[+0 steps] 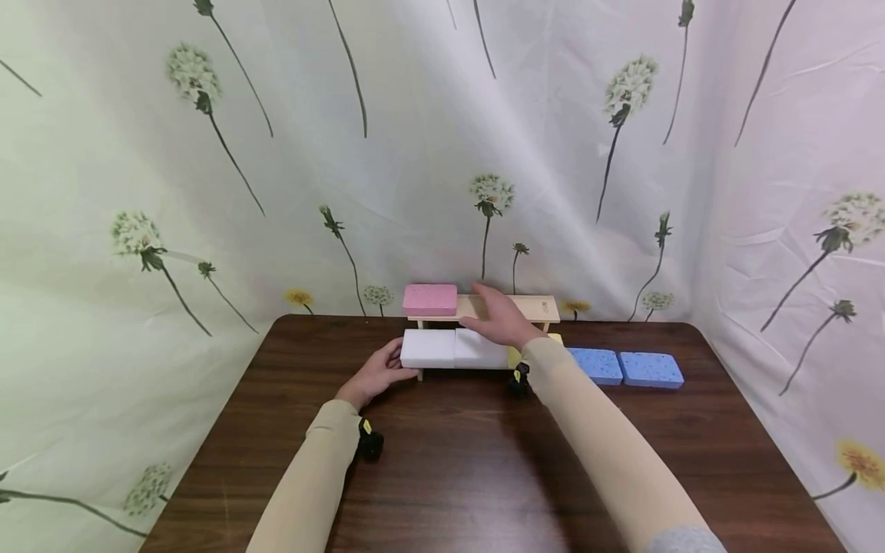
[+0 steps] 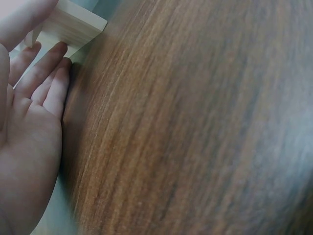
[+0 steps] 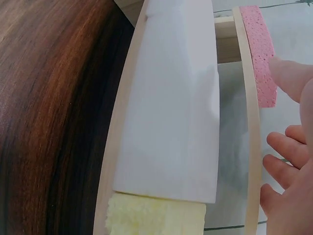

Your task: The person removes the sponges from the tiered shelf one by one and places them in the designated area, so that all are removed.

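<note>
A two-tier wooden rack (image 1: 539, 309) stands at the back of the table. On its upper board, at the left end, lies a pink sponge (image 1: 430, 299). Two white sponge blocks (image 1: 428, 349) sit side by side on the lower board, with a yellow sponge (image 3: 156, 215) to their right. My left hand (image 1: 376, 374) is at the rack's left end, fingertips close by the pale wood in the left wrist view. Over the upper board reaches my right hand (image 1: 506, 319), fingers spread and holding nothing; its thumb overlaps the pink sponge in the right wrist view.
Two blue sponges (image 1: 651, 369) lie on the dark wooden table (image 1: 442, 461) to the right of the rack. A white curtain (image 1: 415, 153) printed with dandelions hangs right behind the table and along its sides.
</note>
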The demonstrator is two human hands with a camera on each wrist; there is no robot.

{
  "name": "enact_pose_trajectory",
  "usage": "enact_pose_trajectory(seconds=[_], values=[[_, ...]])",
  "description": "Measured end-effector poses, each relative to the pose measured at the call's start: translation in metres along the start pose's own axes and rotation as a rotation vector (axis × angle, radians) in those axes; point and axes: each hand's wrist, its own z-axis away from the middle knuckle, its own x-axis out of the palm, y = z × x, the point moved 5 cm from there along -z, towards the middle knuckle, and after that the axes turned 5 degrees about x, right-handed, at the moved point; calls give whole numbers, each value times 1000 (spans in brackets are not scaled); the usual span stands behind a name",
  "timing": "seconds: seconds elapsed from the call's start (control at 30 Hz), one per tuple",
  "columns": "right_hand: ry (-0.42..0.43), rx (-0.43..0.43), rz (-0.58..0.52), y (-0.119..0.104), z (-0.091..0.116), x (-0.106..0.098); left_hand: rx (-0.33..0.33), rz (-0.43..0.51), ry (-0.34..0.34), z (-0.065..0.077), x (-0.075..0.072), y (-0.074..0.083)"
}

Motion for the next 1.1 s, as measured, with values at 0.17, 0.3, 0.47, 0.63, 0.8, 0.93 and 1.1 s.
enact_pose_trajectory(seconds=[0.17, 0.3, 0.47, 0.63, 0.8, 0.93, 1.1], values=[[-8, -1, 9, -6, -4, 6, 8, -4, -6, 0, 0, 1], [-8, 7, 12, -11, -6, 8, 12, 10, -10, 0, 0, 2], [-12, 14, 19, -13, -11, 11, -7, -1, -12, 1, 0, 0], [-7, 3, 27, -19, -16, 11, 10, 33, -15, -2, 1, 1], [10, -15, 24, -25, -19, 10, 11, 32, -13, -3, 1, 2], [1, -18, 30, -27, -22, 14, 3, 29, -14, -2, 0, 1], [2, -6, 52, -27, -25, 18, 12, 21, -9, -3, -1, -3]])
